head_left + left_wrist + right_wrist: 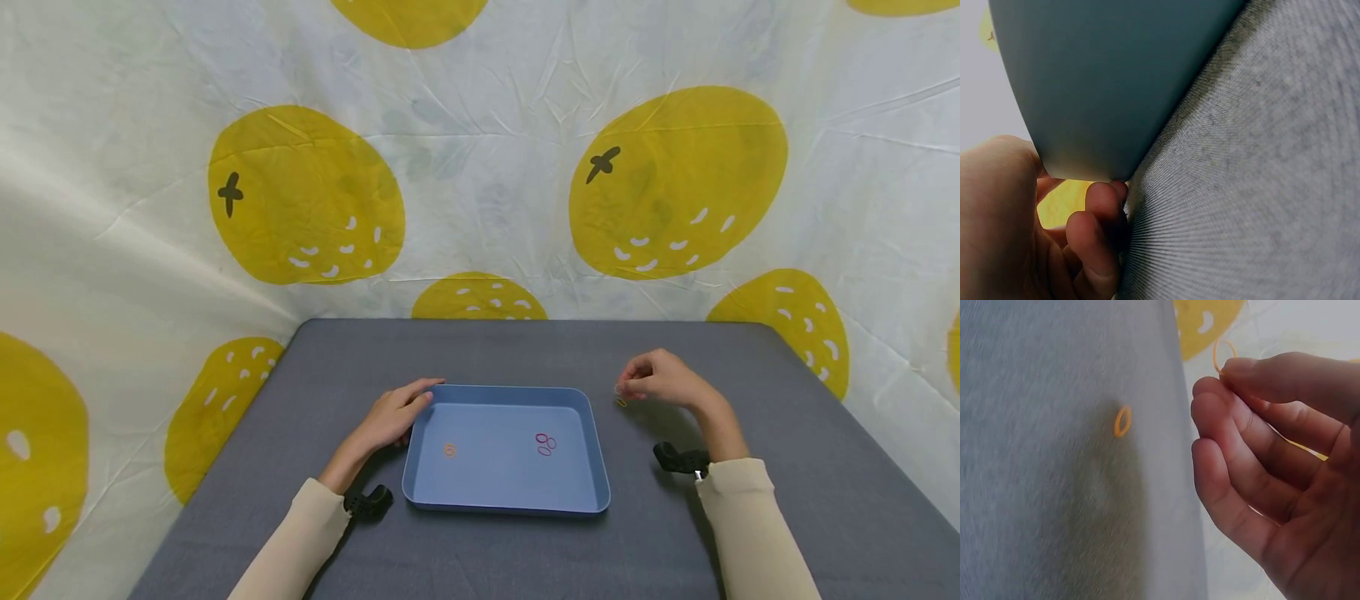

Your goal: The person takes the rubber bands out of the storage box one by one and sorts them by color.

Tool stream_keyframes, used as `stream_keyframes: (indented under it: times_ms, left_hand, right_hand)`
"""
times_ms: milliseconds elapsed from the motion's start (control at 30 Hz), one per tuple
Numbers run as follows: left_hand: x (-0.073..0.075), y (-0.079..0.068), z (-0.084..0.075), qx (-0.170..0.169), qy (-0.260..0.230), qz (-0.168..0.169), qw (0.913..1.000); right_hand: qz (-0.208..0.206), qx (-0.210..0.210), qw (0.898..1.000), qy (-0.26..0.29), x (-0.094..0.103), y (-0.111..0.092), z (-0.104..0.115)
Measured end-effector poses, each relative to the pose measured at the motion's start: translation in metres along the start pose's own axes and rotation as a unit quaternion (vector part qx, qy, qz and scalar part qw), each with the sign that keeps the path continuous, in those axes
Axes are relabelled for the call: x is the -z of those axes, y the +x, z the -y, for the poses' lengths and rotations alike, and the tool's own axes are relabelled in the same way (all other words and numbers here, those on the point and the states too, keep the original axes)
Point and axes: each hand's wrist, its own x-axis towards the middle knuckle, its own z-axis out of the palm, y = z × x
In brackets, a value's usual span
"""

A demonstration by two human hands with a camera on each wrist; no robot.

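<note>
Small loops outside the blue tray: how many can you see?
2: one loop pinched in the right hand, another loop on the gray table. That hand could hide more.

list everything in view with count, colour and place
curtain: one, white with yellow fruit prints, background
table: one, grey, before the curtain
tray: one, blue, on the table
orange loops: number unclear, orange, tray's left part
red loops: apparently three, red, tray's right part
loose loop: one, orange, on the table
pinched loop: one, orange, above the table
wrist devices: two, black, left and right
sleeves: two, cream, left and right
left hand: one, bare, gripping tray's far-left corner
right hand: one, bare, pinching loop
</note>
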Motion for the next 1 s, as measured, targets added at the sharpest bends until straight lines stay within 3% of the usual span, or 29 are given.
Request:
stream_keyframes:
  times_ms: [467,1000]
  left_hand:
    - [0.0,0.001,0.0,0.008,-0.003,0.002,1.0]
    - [-0.001,0.001,0.001,0.006,0.003,-0.005,1.0]
  right_hand:
    - [-0.001,-0.075,0.997,-0.007,-0.005,-0.002,-0.028]
    - [-0.001,-0.116,0.993,-0.03,-0.006,-0.003,-0.029]
